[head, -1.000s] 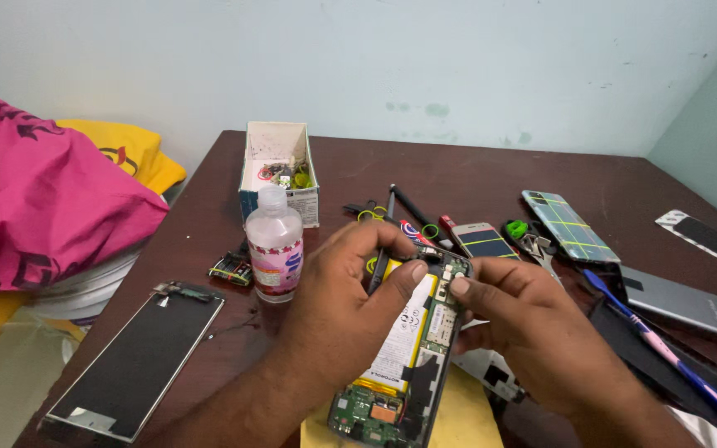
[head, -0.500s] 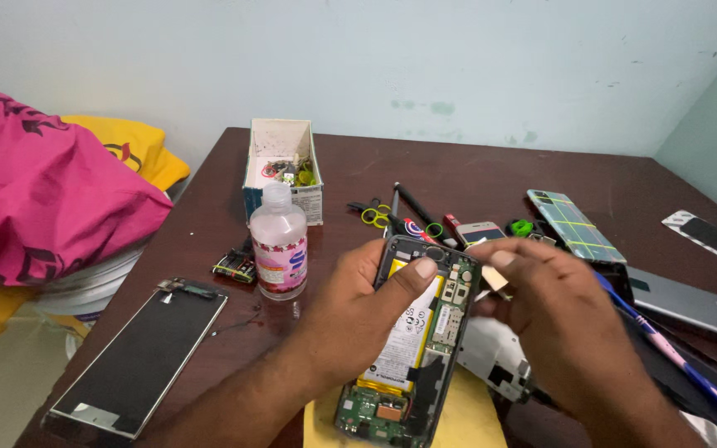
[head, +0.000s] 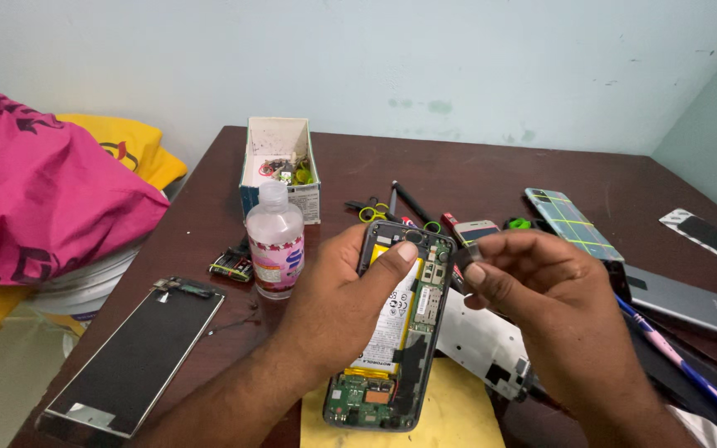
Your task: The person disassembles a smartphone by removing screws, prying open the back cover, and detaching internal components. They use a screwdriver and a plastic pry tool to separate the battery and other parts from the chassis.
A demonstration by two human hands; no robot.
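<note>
My left hand (head: pixel 343 299) grips an opened phone (head: pixel 398 332) with its back cover off, thumb pressed near the top of the battery. The circuit board and battery are exposed. My right hand (head: pixel 541 290) hovers just to the right of the phone's top, thumb and forefinger pinched on a tiny dark part (head: pixel 473 252). The phone is raised over a yellow cloth (head: pixel 450 415) on the brown table (head: pixel 475 178).
A clear liquid bottle (head: pixel 275 241) stands left of the phone. A detached screen panel (head: pixel 130 361) lies at the front left. A small parts box (head: pixel 280 162) sits behind. Several phones, tools and a white frame (head: pixel 491 344) lie to the right. Pink and yellow cloth (head: pixel 43 199) is piled left.
My right hand has lifted off the phone's top edge and moved right, pinching a tiny part. The left hand keeps holding the phone, tilted slightly more upright.
</note>
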